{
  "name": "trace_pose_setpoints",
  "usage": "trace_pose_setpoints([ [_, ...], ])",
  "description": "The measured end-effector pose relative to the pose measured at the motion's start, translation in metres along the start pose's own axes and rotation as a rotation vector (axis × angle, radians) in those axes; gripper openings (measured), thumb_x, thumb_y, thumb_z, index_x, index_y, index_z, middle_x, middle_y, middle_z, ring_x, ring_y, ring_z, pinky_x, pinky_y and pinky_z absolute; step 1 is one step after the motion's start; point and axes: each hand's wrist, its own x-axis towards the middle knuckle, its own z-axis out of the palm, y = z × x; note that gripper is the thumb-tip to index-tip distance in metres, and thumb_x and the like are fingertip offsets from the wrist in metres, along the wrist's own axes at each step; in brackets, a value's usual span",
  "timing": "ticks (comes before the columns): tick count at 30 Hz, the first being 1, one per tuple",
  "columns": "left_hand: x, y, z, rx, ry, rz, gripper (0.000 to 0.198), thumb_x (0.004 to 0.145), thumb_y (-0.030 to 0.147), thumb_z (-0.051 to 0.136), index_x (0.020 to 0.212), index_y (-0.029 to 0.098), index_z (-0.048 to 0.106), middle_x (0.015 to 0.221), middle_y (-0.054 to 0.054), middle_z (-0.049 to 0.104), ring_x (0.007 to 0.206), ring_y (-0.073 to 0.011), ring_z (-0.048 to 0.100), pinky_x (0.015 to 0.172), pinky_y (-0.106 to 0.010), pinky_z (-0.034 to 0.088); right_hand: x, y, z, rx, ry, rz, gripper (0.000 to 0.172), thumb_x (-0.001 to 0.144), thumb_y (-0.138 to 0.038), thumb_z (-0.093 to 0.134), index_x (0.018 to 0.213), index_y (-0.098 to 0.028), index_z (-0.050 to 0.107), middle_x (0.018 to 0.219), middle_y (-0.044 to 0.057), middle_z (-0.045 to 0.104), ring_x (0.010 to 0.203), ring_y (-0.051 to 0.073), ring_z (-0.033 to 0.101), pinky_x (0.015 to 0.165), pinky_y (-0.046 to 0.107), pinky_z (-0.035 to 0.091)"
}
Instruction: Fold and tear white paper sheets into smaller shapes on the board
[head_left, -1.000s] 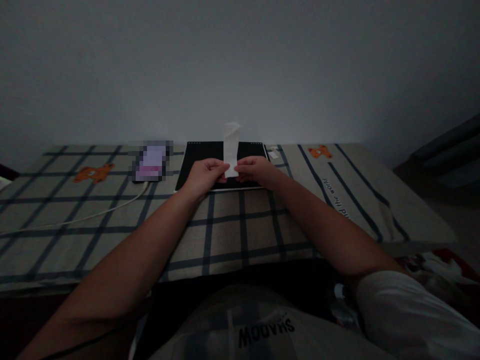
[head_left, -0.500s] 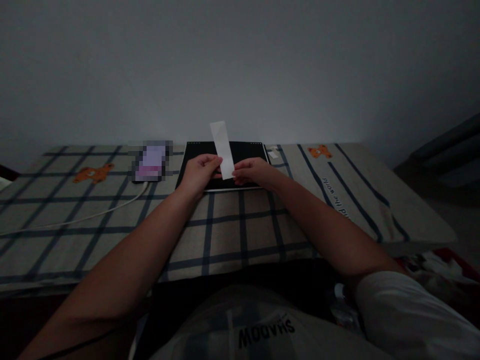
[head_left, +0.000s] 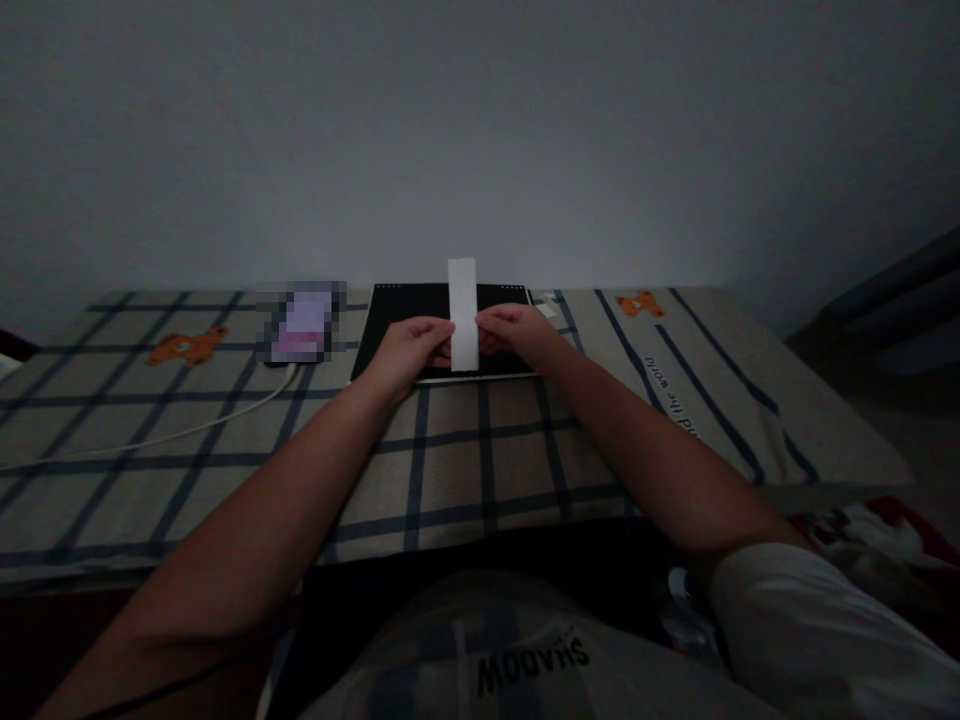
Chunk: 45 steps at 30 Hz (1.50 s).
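A narrow strip of white paper (head_left: 463,305) is held upright between my two hands, just above a black flat board or folder (head_left: 405,303) with a light edge. My left hand (head_left: 412,350) pinches the strip's left edge between thumb and fingers. On the opposite edge, my right hand (head_left: 517,330) pinches it at about the same height. The other fingers of both hands are curled behind the strip and partly hidden. Small white scraps (head_left: 547,306) lie by the board's right corner.
A checked cloth (head_left: 450,470) covers the table, which stands against a grey wall (head_left: 480,130). To the left lies a phone (head_left: 304,325) with a white cable (head_left: 225,418) running off left. A clear plastic bottle (head_left: 684,610) is below the table edge, at my right side.
The strip has turned from leaning left to nearly vertical and shifted slightly right. My right hand has moved up along its edge, and the left hand has moved a little right.
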Motion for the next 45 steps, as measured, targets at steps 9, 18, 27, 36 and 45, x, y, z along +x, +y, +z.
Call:
trace_pose_setpoints([
  [9,0.002,-0.006,-0.001,0.114,0.056,0.23,0.048,0.067,0.038,0.086,0.107,0.013,0.075,0.081,-0.003,0.074,0.071,-0.0147,0.069,0.064,-0.026,0.061,0.001,0.005,0.004,-0.057,0.007,-0.115,0.034,0.073,-0.046,0.083,0.087,-0.016,0.073,0.073,0.001,0.073,0.068,0.013,0.067,0.068,0.027,0.059],
  [18,-0.004,-0.002,0.001,0.099,-0.135,0.171,0.064,0.064,0.051,0.09,0.117,0.016,0.076,0.098,-0.008,0.079,0.09,-0.0233,0.074,0.082,-0.037,0.063,0.0,0.005,0.005,-0.043,0.017,-0.104,0.035,0.069,-0.042,0.086,0.09,-0.018,0.072,0.083,0.002,0.075,0.072,0.013,0.068,0.071,0.028,0.06],
  [27,-0.004,0.0,0.002,0.002,-0.059,0.1,0.051,0.068,0.043,0.087,0.111,0.018,0.078,0.105,-0.008,0.078,0.095,-0.022,0.073,0.085,-0.036,0.062,0.004,0.006,0.003,-0.078,0.142,-0.174,0.032,0.072,-0.041,0.082,0.088,-0.017,0.069,0.078,0.0,0.072,0.066,0.011,0.064,0.065,0.027,0.057],
  [36,0.003,-0.001,-0.003,-0.135,0.069,0.022,0.022,0.066,0.032,0.081,0.079,0.016,0.075,0.08,-0.004,0.075,0.077,-0.0165,0.07,0.072,-0.028,0.06,0.01,0.011,-0.001,-0.061,0.219,-0.185,0.031,0.072,-0.042,0.081,0.086,-0.018,0.068,0.068,-0.002,0.068,0.059,0.011,0.061,0.059,0.026,0.054],
  [45,0.003,0.002,-0.005,-0.189,0.0,-0.035,0.023,0.07,0.028,0.08,0.087,0.014,0.074,0.082,-0.005,0.075,0.076,-0.0151,0.071,0.076,-0.029,0.06,0.013,0.014,-0.005,-0.038,0.275,-0.141,0.021,0.074,-0.033,0.077,0.087,-0.018,0.07,0.07,-0.001,0.069,0.062,0.012,0.063,0.061,0.027,0.054],
])
